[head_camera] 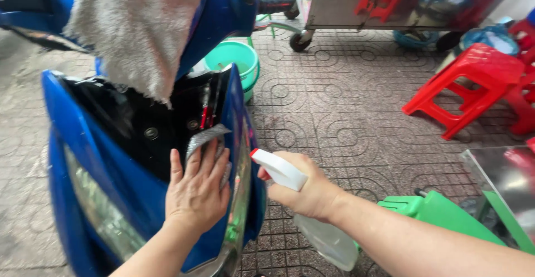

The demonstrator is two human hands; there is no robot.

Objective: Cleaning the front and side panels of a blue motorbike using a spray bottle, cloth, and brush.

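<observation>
Left hand (198,190) flat on cloth (205,137); right hand (304,188) grips spray bottle (312,221).

The grey cleaning cloth (205,139) lies mostly hidden under the left hand (196,190). The clear plastic spray bottle (326,238) is half covered by the right hand (304,190). The blue scooter (83,165) runs off the left and bottom edges. The metal wheeled cart (356,9) is cut off at the top edge.

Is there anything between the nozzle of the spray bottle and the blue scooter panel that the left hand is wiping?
Nothing visible stands between them. The spray bottle in the right hand points its nozzle at the blue scooter panel across an open gap. The left hand presses a grey cloth on the panel's inner side.
</observation>
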